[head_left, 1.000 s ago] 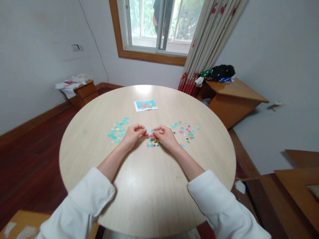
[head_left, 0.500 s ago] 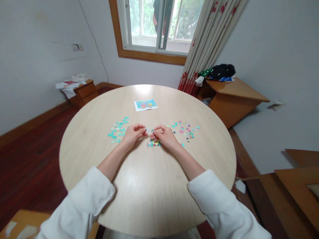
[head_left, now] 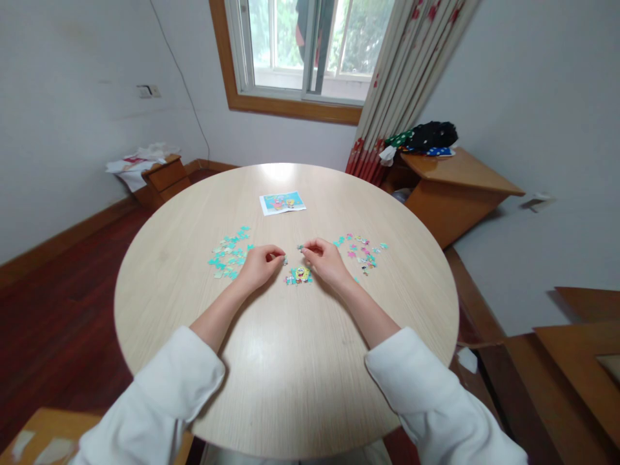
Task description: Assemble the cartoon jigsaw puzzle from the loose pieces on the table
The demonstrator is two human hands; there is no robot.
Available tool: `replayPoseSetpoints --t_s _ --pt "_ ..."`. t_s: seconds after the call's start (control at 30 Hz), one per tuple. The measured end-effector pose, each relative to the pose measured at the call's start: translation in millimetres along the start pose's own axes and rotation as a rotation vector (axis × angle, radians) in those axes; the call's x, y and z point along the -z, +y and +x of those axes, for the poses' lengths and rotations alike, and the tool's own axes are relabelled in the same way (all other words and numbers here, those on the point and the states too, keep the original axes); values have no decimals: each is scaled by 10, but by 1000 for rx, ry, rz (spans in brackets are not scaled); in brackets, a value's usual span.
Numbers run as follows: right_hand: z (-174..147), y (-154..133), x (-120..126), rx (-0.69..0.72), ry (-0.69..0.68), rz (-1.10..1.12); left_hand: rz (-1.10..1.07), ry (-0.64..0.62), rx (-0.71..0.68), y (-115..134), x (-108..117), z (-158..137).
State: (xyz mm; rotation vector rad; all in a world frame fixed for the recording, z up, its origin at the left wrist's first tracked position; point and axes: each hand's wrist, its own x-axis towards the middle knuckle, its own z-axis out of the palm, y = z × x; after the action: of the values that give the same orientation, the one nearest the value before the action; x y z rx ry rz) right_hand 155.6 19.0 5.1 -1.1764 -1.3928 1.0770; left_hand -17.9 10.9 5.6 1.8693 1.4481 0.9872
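as left hand [head_left: 260, 266] pinches one puzzle piece [head_left: 285, 261], right hand [head_left: 327, 262] another piece [head_left: 300, 248], joined pieces [head_left: 301, 276] nearby

One left hand [head_left: 263, 266] and one right hand [head_left: 325, 261] are counted. On one round table [head_left: 290, 368] are recorded one picture sheet [head_left: 283, 203], one joined jigsaw section [head_left: 299, 276] and two groups of loose jigsaw pieces [head_left: 221, 266], too small to be tallied. One window [head_left: 307, 51] and one curtain [head_left: 394, 84] are noted.

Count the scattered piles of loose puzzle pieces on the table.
2. The mostly teal pile lies left of the left hand; the mixed-colour pile lies right of the right hand. The hands may hide some pieces.
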Motion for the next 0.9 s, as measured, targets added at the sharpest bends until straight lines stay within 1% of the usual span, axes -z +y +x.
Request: replayPoseSetpoints --t_s 0.17,0.33,0.4,0.7,0.9 --pt "-5 0 14 27 -39 0 181 -3 -31 7 13 -12" --pt "-25 -18 19 87 -61 -48 248 4 -21 8 21 3" --pt "-29 -15 14 89 -60 -45 252 7 -22 7 24 6" --pt "-57 -57 -33 -116 -65 183 272 4 -26 -62 2 22" --pt "-63 -77 -36 -176 -55 226 306 18 17 -38 10 18"
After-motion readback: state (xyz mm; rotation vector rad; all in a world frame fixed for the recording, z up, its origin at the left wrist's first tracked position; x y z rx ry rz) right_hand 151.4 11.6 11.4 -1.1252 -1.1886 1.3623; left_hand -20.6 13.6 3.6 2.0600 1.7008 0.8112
